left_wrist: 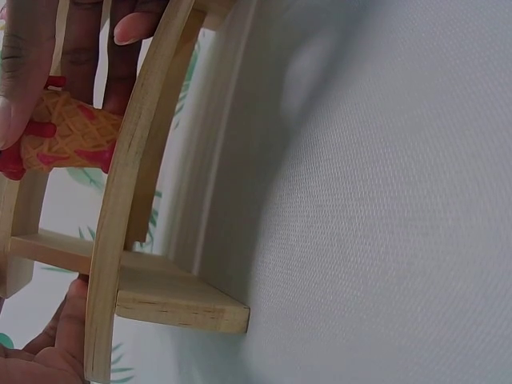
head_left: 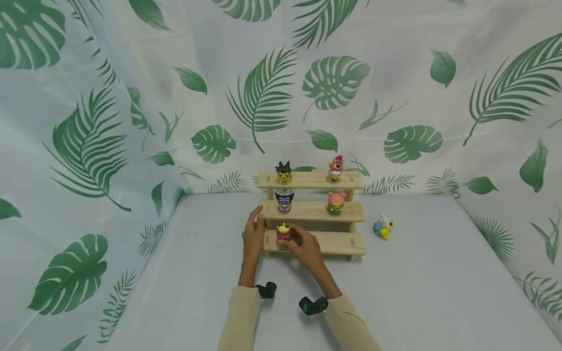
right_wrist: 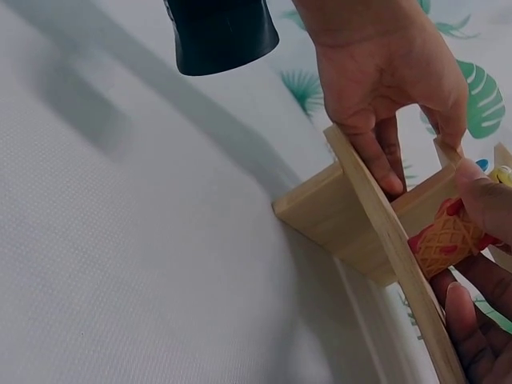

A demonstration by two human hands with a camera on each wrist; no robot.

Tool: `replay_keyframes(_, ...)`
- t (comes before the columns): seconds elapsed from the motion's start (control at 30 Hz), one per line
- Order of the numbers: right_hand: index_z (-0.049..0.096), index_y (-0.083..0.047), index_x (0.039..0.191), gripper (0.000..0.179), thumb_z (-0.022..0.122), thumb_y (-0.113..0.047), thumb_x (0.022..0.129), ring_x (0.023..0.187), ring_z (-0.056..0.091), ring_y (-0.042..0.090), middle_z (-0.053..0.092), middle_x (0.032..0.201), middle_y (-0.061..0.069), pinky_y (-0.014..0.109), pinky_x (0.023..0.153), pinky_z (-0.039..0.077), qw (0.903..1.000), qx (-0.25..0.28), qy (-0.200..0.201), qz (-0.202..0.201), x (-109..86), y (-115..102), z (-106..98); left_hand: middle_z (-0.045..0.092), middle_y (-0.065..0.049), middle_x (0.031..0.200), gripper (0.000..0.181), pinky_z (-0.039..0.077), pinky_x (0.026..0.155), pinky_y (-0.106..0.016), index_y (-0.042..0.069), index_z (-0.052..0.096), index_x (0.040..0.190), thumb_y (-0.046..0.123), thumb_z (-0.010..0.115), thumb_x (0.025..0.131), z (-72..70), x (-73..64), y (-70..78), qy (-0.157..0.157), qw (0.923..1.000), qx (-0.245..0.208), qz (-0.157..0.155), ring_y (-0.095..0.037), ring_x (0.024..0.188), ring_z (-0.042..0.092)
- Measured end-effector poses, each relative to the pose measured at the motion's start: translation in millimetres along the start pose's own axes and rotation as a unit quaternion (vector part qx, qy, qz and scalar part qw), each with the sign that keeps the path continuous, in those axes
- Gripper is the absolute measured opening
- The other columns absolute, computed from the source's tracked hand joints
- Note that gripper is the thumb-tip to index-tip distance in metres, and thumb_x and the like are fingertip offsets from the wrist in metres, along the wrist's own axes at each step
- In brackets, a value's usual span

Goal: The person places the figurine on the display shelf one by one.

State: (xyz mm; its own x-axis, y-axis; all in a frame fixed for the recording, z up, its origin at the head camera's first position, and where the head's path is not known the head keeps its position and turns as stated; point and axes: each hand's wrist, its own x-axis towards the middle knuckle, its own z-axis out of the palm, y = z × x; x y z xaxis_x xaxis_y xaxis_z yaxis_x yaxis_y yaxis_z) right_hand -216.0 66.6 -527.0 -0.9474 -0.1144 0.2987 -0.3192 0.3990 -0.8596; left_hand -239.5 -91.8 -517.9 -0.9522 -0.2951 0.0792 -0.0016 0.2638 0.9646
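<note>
A small toy figurine (head_left: 283, 232) with a yellow three-pronged head and red body stands at the left of the lowest tier of a three-tier wooden display shelf (head_left: 316, 240). Thumb and fingers of my right hand (head_left: 306, 247) pinch it from the right. Its waffle-patterned side (right_wrist: 446, 242) with pink drips shows in the right wrist view, its base right at the board. My left hand (head_left: 254, 233) grips the shelf's left end, fingers up at the middle tier. The left wrist view catches part of that hand (left_wrist: 58, 344) beside the boards.
On the top tier stand a black-and-yellow figurine (head_left: 284, 172) and a pink one (head_left: 335, 168). The middle tier bears a purple-and-black figurine (head_left: 284, 203) and a pink bear-eared one (head_left: 336, 202). A white, blue and yellow figurine (head_left: 383, 227) lies on the table right of the shelf.
</note>
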Motion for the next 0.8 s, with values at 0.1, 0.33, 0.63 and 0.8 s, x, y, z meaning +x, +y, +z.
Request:
replay_keyframes(0.1,0.065,-0.012,0.126,0.052,0.082,-0.024,0.079,0.099,0.068,0.025,0.072,0.111,0.012,0.043,0.084,0.054,1.0000,-0.004,-0.001,0.004,0.3,0.6,0.1,0.070,-0.013,0.095,0.038,0.046,0.071,-0.031,0.035,0.053,0.138,0.045,0.043,0.104,0.1,0.2,0.0,0.001,1.0000,0.001,-0.001,-0.027,0.085,0.063)
replay_keyframes(0.33,0.064,-0.014,0.126,0.053,0.083,-0.023,0.078,0.099,0.068,0.023,0.072,0.111,0.010,0.040,0.083,0.053,0.9999,-0.012,0.000,0.004,1.5,4.2,1.2,0.070,-0.011,0.098,0.040,0.047,0.073,-0.033,0.034,0.053,0.139,0.048,0.042,0.103,0.0,1.7,-0.1,0.002,1.0000,0.007,0.004,-0.026,0.087,0.064)
replay_keyframes(0.63,0.064,-0.014,0.126,0.052,0.082,-0.026,0.079,0.096,0.069,0.023,0.073,0.108,0.010,0.036,0.078,0.053,0.9999,-0.015,0.003,-0.001,-0.4,3.7,1.5,0.071,-0.011,0.100,0.040,0.049,0.076,-0.036,0.035,0.053,0.139,0.049,0.042,0.103,0.4,2.1,-1.5,0.002,1.0000,0.005,0.001,-0.026,0.089,0.065)
replay_keyframes(0.8,0.064,-0.013,0.127,0.052,0.082,-0.026,0.079,0.097,0.069,0.023,0.073,0.109,0.010,0.038,0.080,0.053,0.9998,-0.018,0.004,-0.005,-0.2,4.3,1.8,0.070,-0.011,0.095,0.038,0.046,0.071,-0.031,0.035,0.054,0.138,0.047,0.043,0.103,0.6,1.9,-1.5,0.004,1.0000,0.004,-0.001,-0.026,0.084,0.063)
